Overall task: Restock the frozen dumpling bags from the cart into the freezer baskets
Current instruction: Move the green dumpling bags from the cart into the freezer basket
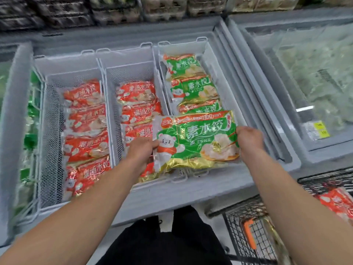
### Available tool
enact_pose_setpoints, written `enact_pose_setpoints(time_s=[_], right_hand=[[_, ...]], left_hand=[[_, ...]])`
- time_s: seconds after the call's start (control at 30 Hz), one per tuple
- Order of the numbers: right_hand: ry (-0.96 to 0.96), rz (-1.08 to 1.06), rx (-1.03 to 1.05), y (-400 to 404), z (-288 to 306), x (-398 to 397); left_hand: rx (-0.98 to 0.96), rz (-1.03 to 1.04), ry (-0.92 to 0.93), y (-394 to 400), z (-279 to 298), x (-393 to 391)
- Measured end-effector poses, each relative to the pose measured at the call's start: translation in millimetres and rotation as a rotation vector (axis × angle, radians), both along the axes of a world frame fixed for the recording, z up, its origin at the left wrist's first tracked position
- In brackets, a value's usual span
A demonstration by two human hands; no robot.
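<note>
I hold a green dumpling bag (196, 138) flat over the near end of the right freezer basket (215, 73). My left hand (142, 150) grips its left edge and my right hand (248, 139) grips its right edge. Three green bags (194, 88) lie in a row in that basket beyond the held one. The middle basket (129, 71) and the left basket (70, 73) each hold a row of red dumpling bags (86, 119). At the lower right stands the wire cart (254, 232) with a red bag (336, 203) in it.
The freezer's grey front rim (181, 196) runs between me and the baskets. Its slid-open lid rails (254, 96) lie right of the baskets, and a closed glass-topped freezer (315, 79) stands further right. Egg cartons (118, 14) fill the shelf behind. More green bags (30, 138) show at far left.
</note>
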State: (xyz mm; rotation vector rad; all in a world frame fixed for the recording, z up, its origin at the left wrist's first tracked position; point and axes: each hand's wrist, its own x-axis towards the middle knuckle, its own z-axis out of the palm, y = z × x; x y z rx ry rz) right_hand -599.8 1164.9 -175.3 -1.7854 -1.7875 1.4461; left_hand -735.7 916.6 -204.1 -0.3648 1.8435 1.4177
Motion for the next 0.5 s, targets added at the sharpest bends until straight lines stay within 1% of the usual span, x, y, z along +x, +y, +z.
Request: enact_pose_setpoints(time_s=[0.1,0.13,0.23,0.33,0.5], right_hand=[[-0.002,0.087,0.122,53.8,-33.1,-27.9],[-0.02,0.104,0.134,73.6,-48.0,-37.6],[-0.069,0.168,0.102,114.0,-63.7,-68.3],[-0.077,0.181,0.084,119.0,-49.9,-96.9],[-0.129,0.262,0.082,154.8,-66.0,-131.2]], left_hand=[[0.002,0.041,-0.04,34.1,-2.5,-14.1],[-0.001,0.054,-0.04,47.0,-5.1,-20.0],[-0.04,0.11,-0.076,87.0,-13.2,-36.7],[-0.053,0.153,-0.109,115.5,-19.8,-52.1],[-0.127,0.178,-0.137,162.0,-44.1,-82.7]])
